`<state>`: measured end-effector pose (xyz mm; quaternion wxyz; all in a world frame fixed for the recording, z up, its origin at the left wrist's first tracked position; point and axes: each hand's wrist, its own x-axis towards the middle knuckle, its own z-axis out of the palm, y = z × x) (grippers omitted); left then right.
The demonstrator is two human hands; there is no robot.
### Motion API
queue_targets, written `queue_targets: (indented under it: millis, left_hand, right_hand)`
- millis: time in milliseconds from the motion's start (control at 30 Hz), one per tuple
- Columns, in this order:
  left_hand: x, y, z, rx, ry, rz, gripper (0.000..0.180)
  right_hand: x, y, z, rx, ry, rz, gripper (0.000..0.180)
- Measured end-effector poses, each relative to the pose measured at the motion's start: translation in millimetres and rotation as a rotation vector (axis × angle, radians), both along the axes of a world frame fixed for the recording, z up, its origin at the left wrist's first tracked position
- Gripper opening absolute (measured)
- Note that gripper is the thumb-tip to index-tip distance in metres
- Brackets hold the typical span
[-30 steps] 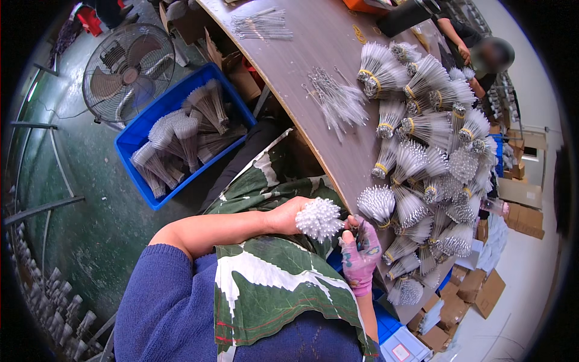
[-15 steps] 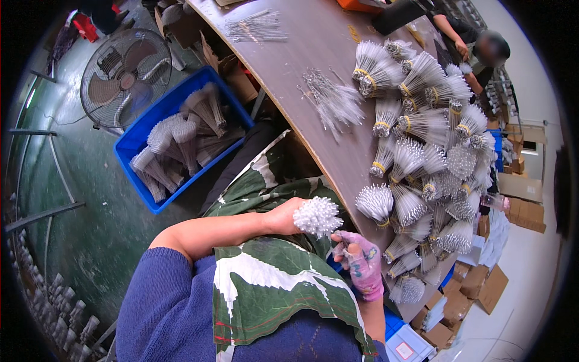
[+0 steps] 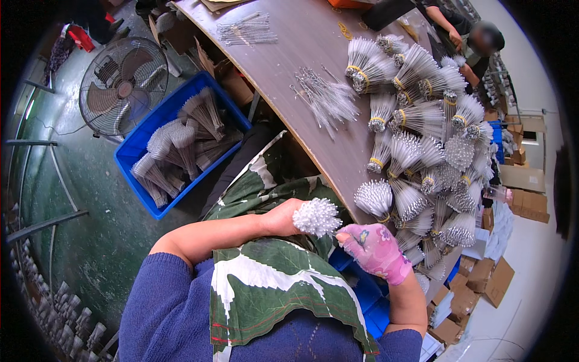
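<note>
My left hand (image 3: 280, 218) is closed around a bundle of thin white-tipped brushes (image 3: 317, 217), whose fluffy white heads point right over my lap. My right hand (image 3: 374, 250), in a pink patterned glove, sits just right of the bundle, its fingers curled and touching the brush heads. On the brown table (image 3: 301, 66) in front of me lie many tied brush bundles (image 3: 422, 151), bound with yellow bands. One such bundle (image 3: 374, 198) rests at the table edge just above my hands.
Loose wire brushes (image 3: 329, 99) lie spread on the table. A blue crate (image 3: 181, 145) of brush bundles stands on the green floor to the left, next to a floor fan (image 3: 123, 87). Another person (image 3: 464, 30) works at the far end. Cardboard boxes (image 3: 482, 277) lie at right.
My right hand has shifted slightly right and down, then back toward the bundle's heads. My left hand keeps holding the bundle in about the same place.
</note>
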<state>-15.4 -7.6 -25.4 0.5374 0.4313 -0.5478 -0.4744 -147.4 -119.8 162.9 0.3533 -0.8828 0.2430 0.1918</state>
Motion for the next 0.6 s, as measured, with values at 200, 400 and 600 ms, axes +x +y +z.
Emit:
queue_targets:
  millis: [200, 400, 600]
  left_hand:
    - [3, 1, 0, 0.109, 0.115, -0.006, 0.032]
    - [5, 0, 13, 0.175, 0.143, -0.010, 0.031]
    - [5, 0, 9, 0.183, 0.151, -0.010, 0.031]
  right_hand:
    - [1, 2, -3, 0.053, 0.040, -0.082, 0.028]
    - [1, -1, -4, -0.010, 0.051, -0.027, 0.030]
    - [-2, -1, -4, 0.065, 0.048, -0.072, 0.030]
